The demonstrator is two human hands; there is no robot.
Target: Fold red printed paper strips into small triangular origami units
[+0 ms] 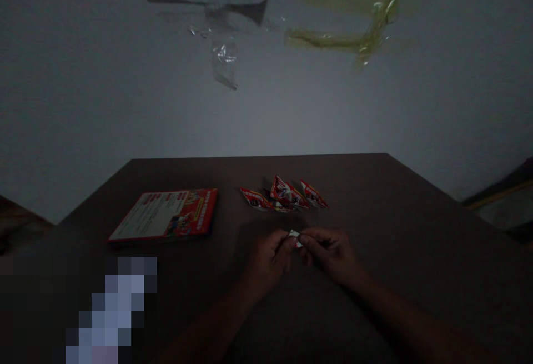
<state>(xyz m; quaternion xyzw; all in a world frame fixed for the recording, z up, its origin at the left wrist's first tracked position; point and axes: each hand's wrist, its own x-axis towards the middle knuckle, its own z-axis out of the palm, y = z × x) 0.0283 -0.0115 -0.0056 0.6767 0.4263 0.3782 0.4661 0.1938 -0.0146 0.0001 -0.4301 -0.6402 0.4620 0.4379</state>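
Observation:
Between the fingertips of both hands is a small white-and-red piece [294, 234], apparently folded paper, largely covered by the fingers. My left hand [272, 255] pinches it from the left, thumb on top. From the other side my right hand [333, 250] grips its right end, with thumb and index finger closed together. Just beyond the hands lie several red printed pieces with pointed ends, perhaps folded paper or small packets: one at the left [256, 199], an overlapping cluster in the middle [287, 193] and one at the right [313, 193].
A flat red-and-white printed pad or box [162, 217] lies on the left of the dark table [366, 197]. Behind the table rises a pale wall [316, 108] bearing yellowish tape [325, 39] and a clear plastic bag [225, 61]. A pixelated patch covers the lower left corner.

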